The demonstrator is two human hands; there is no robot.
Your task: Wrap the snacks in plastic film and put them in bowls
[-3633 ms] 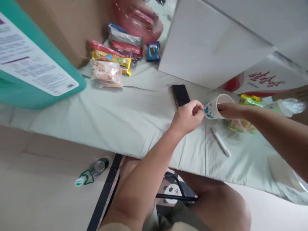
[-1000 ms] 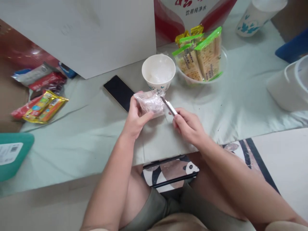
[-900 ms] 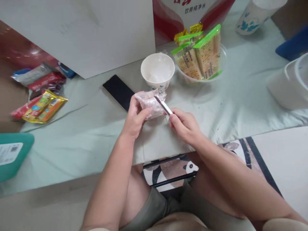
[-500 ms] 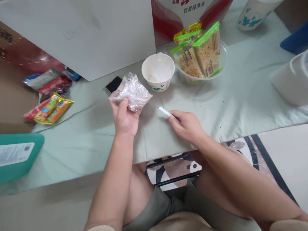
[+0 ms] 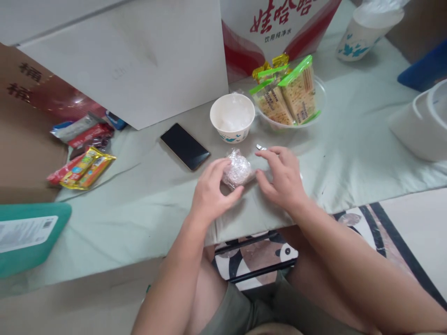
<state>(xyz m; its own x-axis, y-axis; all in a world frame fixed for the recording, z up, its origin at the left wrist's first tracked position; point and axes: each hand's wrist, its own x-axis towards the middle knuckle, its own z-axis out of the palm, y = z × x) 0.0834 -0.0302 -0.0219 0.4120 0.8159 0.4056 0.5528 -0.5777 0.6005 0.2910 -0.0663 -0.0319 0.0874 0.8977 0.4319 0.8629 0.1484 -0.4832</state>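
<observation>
A small bundle in crinkled clear plastic wrap [image 5: 237, 170] rests on the cloth-covered table; what is inside is hard to make out. My left hand [image 5: 213, 193] curls around its left side, with fingertips at the top and thumb below. To the right, my right hand [image 5: 282, 179] has its fingers apart and holds nothing. Partly hidden under that hand lies a slim white tool with a shiny tip [image 5: 260, 147]. A white paper bowl [image 5: 232, 135] with crumpled clear plastic in it stands just behind the bundle. Left of the bowl is a black phone [image 5: 185, 146].
A clear round tub [image 5: 320, 109] holds packaged crackers [image 5: 298, 95]. Large boxes [image 5: 139, 70] stand along the back. Wrapped snacks [image 5: 84, 170] and a green container [image 5: 52, 242] are on the left. Another paper cup [image 5: 354, 42] and a white bucket [image 5: 415, 125] stand right.
The wrapped bundle has come down to the table, right of the phone, which now shows fully. My right hand has let go of the slim white tool and spread its fingers.
</observation>
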